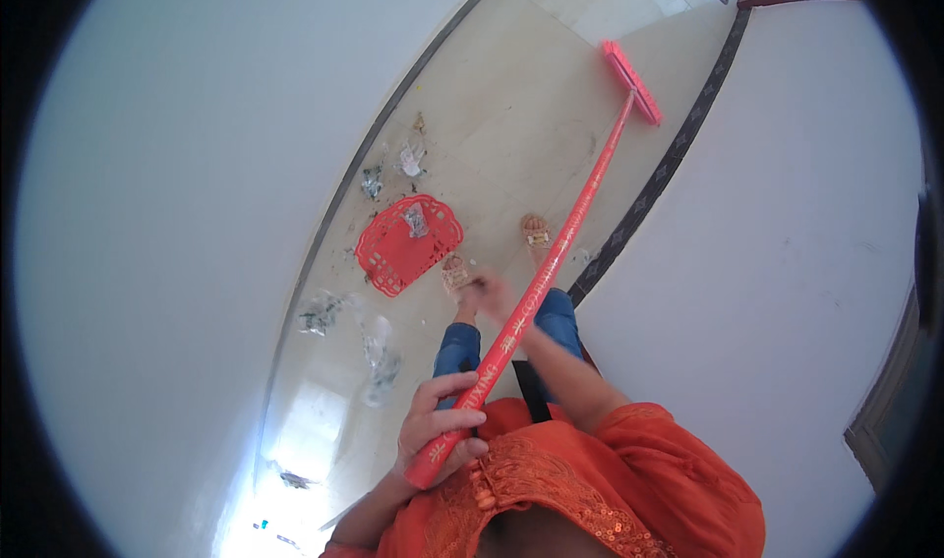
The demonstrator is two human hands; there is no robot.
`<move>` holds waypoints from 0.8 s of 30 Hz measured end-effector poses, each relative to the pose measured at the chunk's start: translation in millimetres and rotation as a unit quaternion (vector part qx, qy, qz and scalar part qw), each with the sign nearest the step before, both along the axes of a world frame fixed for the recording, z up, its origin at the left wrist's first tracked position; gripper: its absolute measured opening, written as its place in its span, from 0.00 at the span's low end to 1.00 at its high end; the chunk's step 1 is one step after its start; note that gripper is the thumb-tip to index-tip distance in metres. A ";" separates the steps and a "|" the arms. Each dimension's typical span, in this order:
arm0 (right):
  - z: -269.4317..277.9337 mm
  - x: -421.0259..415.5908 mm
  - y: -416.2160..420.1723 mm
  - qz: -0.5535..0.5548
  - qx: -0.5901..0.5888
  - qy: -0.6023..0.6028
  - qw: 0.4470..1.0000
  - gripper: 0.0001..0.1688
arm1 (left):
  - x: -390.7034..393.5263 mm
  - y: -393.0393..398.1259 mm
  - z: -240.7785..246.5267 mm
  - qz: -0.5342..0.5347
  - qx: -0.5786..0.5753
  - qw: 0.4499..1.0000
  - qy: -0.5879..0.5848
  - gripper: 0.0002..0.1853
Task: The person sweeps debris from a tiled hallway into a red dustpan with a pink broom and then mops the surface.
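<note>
My left hand (442, 425) is closed round the upper end of the red handle of a broom (554, 263), whose pink bristle head (632, 82) rests on the tiled floor farther ahead. My right hand (490, 296) is blurred, left of the handle and above my sandalled foot; a small dark thing shows at its fingers, but whether it is held is unclear. Just left of that foot is a red openwork plastic basket (404, 267) with a crumpled clear wrapper (415, 220) inside.
Crumpled plastic wrappers (318, 315) and dirt lie along the left wall's grey skirting (324, 222). More clear plastic (380, 359) lies nearer me. A dark patterned skirting (667, 163) edges the white wall on the right. Both my feet stand between the walls.
</note>
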State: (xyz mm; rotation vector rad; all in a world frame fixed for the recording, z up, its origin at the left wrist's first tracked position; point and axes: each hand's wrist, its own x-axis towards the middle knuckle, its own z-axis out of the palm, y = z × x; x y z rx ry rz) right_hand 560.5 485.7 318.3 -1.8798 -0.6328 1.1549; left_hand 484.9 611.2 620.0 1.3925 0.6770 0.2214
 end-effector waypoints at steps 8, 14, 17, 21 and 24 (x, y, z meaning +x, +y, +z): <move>121.6 182.6 0.5 0.026 0.000 -0.396 0.918 0.26 | -1.2 -20.9 5.0 -0.009 0.110 0.989 -0.100 0.12; 89.8 183.9 20.6 0.187 0.063 -0.277 0.940 0.11 | 18.2 -4.5 73.5 -0.006 0.108 0.985 -0.138 0.12; 117.3 112.2 37.0 0.049 0.258 -0.093 0.960 0.10 | 8.6 12.7 152.3 0.002 0.193 0.976 -0.100 0.13; 219.9 45.1 48.7 0.072 0.283 -0.132 0.947 0.11 | 1.6 2.7 209.7 0.044 0.294 0.920 -0.256 0.13; 272.9 21.4 46.4 0.138 0.262 -0.085 0.951 0.15 | -6.6 5.7 251.5 -0.046 0.289 0.864 -0.411 0.12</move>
